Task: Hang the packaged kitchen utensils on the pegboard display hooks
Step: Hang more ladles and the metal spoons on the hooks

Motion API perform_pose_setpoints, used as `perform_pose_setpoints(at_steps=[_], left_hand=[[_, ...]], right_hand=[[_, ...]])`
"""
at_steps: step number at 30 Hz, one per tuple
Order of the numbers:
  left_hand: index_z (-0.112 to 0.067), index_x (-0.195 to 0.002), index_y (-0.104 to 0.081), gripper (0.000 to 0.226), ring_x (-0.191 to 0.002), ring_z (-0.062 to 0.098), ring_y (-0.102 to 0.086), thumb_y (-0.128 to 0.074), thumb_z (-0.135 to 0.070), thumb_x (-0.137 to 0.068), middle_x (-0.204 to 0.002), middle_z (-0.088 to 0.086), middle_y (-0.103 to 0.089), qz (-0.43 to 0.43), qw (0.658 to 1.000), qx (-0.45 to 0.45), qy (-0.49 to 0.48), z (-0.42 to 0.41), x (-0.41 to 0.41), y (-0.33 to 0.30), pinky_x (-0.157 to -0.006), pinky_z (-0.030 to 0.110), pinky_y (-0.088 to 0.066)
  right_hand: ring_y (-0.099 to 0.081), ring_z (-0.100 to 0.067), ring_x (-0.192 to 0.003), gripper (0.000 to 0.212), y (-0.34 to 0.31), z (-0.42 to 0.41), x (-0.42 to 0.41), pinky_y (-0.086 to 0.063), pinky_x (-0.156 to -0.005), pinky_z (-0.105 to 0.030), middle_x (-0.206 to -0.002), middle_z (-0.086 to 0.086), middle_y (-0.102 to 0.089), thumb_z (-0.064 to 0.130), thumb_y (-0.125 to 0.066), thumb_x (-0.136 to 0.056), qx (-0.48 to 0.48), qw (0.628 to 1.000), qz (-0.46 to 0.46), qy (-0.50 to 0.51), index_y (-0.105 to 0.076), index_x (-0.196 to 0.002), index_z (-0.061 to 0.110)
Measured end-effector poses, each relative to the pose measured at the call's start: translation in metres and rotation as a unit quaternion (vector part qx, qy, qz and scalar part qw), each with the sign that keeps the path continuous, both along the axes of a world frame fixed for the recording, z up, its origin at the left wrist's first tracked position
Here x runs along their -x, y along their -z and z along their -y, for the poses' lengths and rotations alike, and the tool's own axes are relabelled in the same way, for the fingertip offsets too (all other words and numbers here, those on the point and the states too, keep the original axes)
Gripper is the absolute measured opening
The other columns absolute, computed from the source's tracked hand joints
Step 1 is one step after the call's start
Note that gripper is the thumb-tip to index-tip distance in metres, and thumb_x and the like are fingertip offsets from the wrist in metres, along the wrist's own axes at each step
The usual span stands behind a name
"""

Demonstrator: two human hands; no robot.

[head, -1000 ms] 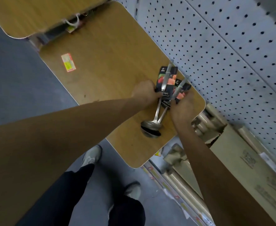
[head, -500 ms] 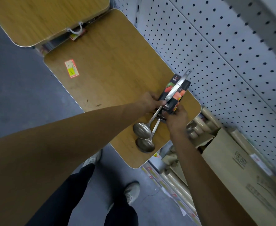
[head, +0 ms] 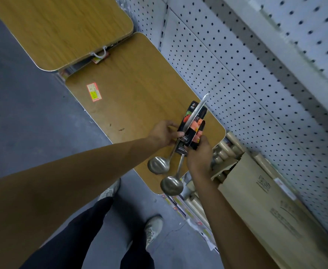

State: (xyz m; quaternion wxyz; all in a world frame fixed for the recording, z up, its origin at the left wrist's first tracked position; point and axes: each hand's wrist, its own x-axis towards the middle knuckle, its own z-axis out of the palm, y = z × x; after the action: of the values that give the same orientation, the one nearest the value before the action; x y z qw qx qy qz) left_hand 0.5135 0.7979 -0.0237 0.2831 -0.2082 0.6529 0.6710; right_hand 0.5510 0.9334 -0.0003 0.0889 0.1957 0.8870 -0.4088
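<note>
Right hand: the right hand (head: 199,159) is pinching the lower edge of the rear ladle's (head: 171,185) card sleeve (head: 197,133), fingers curled round it, the bowl hanging below over the table edge.
Left hand: the left hand (head: 163,133) is gripping the front ladle (head: 157,165) at its card, thumb and fingers curled on the sleeve's left edge.
Ladles: both packaged ladles are being held together above the wooden table (head: 132,98), handles pointing up toward the pegboard (head: 227,61) and not yet touching it.
Step in hand: by judgement, the pair is being separated so that one can be hung at a time.
Technique: keeping the grip on the card, not the steel; sliding the cards apart before lifting; leading with the handle's top end, where the hanging hole probably is.
Pegboard: no hook is showing in the visible panel, so the target peg cannot be told.
Risk: the free bowls are swinging targets for the table edge.
</note>
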Motion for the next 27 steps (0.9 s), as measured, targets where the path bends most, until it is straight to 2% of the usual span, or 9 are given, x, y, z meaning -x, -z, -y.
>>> perform_pose_setpoints(at_steps=[2,6,10,14,16,18,20,23,27], left_hand=[[-0.001,-0.112,-0.061,0.029,-0.058,0.014,-0.060,-0.074,-0.009,-0.086,-0.080,0.004,-0.062,-0.008,1.000,0.013,-0.001,0.002,-0.007,-0.010,-0.048,0.024,-0.043],[-0.009,-0.097,-0.069,0.016,-0.070,0.015,-0.062,-0.077,-0.012,-0.083,-0.082,0.000,-0.062,-0.045,0.999,0.026,-0.001,0.005,-0.012,-0.025,-0.054,0.023,-0.046],[-0.007,-0.104,-0.071,0.024,-0.076,0.012,-0.063,-0.078,-0.016,-0.082,-0.089,0.000,-0.064,-0.075,0.996,0.048,0.012,0.007,-0.010,-0.041,-0.058,0.017,-0.044],[-0.008,-0.096,-0.072,0.013,-0.080,0.012,-0.067,-0.074,-0.004,-0.083,-0.095,0.009,-0.069,-0.096,0.995,0.032,0.016,0.010,-0.013,-0.058,-0.068,0.026,-0.056],[-0.008,-0.087,-0.070,0.013,-0.077,0.013,-0.065,-0.072,0.004,-0.083,-0.088,0.010,-0.067,-0.096,0.995,0.019,0.009,0.012,-0.017,-0.063,-0.066,0.022,-0.054],[-0.013,-0.079,-0.069,0.017,-0.077,0.016,-0.060,-0.073,0.003,-0.079,-0.078,0.005,-0.065,-0.105,0.994,0.003,0.010,0.015,-0.020,-0.068,-0.072,0.031,-0.051],[-0.011,-0.084,-0.069,0.013,-0.083,0.020,-0.060,-0.073,0.000,-0.079,-0.081,0.008,-0.065,-0.117,0.993,-0.003,0.025,0.016,-0.022,-0.075,-0.078,0.038,-0.047],[-0.003,-0.096,-0.067,0.009,-0.084,0.016,-0.060,-0.068,0.000,-0.088,-0.093,0.015,-0.068,-0.158,0.984,0.054,0.063,0.017,-0.024,-0.092,-0.077,0.034,-0.046],[-0.010,-0.100,-0.067,0.009,-0.084,0.012,-0.062,-0.063,-0.005,-0.093,-0.098,0.011,-0.069,-0.201,0.970,0.062,0.125,0.016,-0.029,-0.124,-0.075,0.029,-0.048]], right_hand=[[-0.060,-0.025,-0.079,0.018,-0.015,0.005,-0.003,-0.036,-0.054,-0.028,-0.089,-0.007,-0.067,0.005,-0.061,-0.088,-0.009,1.000,-0.016,0.005,-0.059,-0.106,0.009],[-0.061,-0.029,-0.081,0.020,-0.040,0.014,-0.004,-0.037,-0.061,-0.030,-0.094,-0.011,-0.068,0.008,-0.057,-0.090,-0.016,0.999,-0.010,0.028,-0.058,-0.110,0.007],[-0.056,-0.023,-0.076,0.022,-0.057,0.017,-0.003,-0.035,-0.061,-0.028,-0.096,-0.011,-0.068,0.007,-0.059,-0.090,-0.013,0.999,-0.018,0.046,-0.059,-0.112,0.005],[-0.058,-0.025,-0.076,0.017,-0.072,0.019,-0.007,-0.036,-0.059,-0.029,-0.092,-0.011,-0.068,0.005,-0.057,-0.089,-0.017,0.998,-0.025,0.060,-0.059,-0.106,0.005],[-0.058,-0.025,-0.076,0.016,-0.082,0.016,-0.007,-0.035,-0.056,-0.029,-0.088,-0.007,-0.066,0.002,-0.055,-0.087,-0.017,0.997,-0.019,0.077,-0.056,-0.102,0.005],[-0.056,-0.025,-0.076,0.015,-0.095,0.012,-0.004,-0.035,-0.059,-0.030,-0.086,-0.004,-0.062,0.000,-0.053,-0.087,-0.014,0.995,-0.022,0.091,-0.054,-0.101,0.006],[-0.053,-0.020,-0.073,0.013,-0.107,0.006,-0.002,-0.035,-0.062,-0.029,-0.081,0.001,-0.059,0.004,-0.056,-0.089,-0.004,0.995,-0.033,0.095,-0.055,-0.100,0.008],[-0.056,-0.014,-0.069,0.012,-0.123,-0.004,-0.006,-0.038,-0.057,-0.027,-0.073,0.013,-0.057,0.004,-0.059,-0.088,0.018,0.995,-0.050,0.082,-0.055,-0.097,0.012],[-0.061,0.006,-0.069,0.025,-0.145,-0.018,-0.019,-0.053,-0.069,-0.029,-0.076,0.015,-0.063,-0.004,-0.061,-0.083,0.055,0.993,-0.074,0.069,-0.058,-0.103,0.011]])
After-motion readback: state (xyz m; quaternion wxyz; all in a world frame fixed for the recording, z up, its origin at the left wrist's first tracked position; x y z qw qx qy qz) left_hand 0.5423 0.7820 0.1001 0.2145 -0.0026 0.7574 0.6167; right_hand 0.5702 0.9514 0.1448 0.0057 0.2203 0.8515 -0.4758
